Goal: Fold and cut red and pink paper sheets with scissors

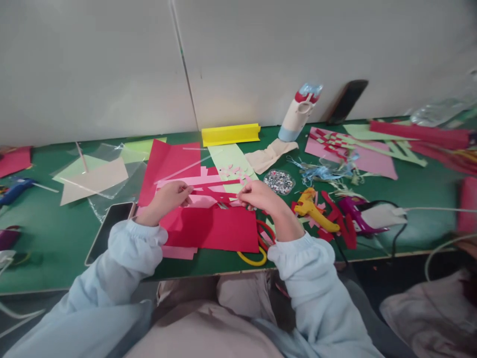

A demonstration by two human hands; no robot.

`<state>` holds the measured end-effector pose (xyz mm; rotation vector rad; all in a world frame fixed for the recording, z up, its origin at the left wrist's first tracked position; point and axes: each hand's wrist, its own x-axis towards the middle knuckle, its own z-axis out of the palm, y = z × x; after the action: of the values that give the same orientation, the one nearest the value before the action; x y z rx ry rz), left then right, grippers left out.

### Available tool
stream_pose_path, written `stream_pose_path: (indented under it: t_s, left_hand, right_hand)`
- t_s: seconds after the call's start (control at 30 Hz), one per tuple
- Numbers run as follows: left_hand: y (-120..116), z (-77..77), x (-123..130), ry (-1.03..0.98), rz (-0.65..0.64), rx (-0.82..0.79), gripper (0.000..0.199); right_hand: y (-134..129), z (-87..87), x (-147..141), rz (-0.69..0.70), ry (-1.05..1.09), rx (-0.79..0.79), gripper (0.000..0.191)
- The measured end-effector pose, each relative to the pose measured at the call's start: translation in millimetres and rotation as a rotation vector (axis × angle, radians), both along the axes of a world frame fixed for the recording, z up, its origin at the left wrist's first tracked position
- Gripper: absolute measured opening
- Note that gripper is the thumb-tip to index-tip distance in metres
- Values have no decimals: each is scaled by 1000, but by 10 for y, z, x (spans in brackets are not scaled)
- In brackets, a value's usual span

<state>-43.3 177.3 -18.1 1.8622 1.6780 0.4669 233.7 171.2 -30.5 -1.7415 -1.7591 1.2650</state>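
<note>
A narrow red paper strip [216, 194] stretches between my two hands above the papers. My left hand [171, 199] is closed in a pinch on its left end, and my right hand [261, 197] pinches the right end. Another red strip lies just behind it. Nearest me is a wide red sheet [216, 231], with pink paper partly under it. Behind my hands are a large red sheet [171, 161] and a light green sheet [233, 161] bearing small pink pieces. Scissors with red and yellow handles [253, 258] lie by my right wrist.
A phone [112, 231] lies beside my left sleeve. Right of my right hand are a tray of small beads [279, 182], a yellow glue gun [316, 211] and a purple device [357, 214]. A white bottle [300, 114] stands by the wall. At the right edge, part of another person shows.
</note>
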Motion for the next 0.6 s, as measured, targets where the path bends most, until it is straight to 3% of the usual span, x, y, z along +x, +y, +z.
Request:
stream_pose_path:
  t_s: [0.17, 0.4, 0.6]
  left_hand:
    - [202, -38, -18, 249, -26, 178, 17]
    - [303, -199, 9, 463, -246, 214, 31]
    - [295, -261, -31, 605, -294, 245, 32]
  right_hand:
    - [123, 1, 101, 32, -152, -66, 25]
    - [91, 72, 176, 108, -230, -194, 24]
    - [131, 101, 311, -17, -7, -171, 17]
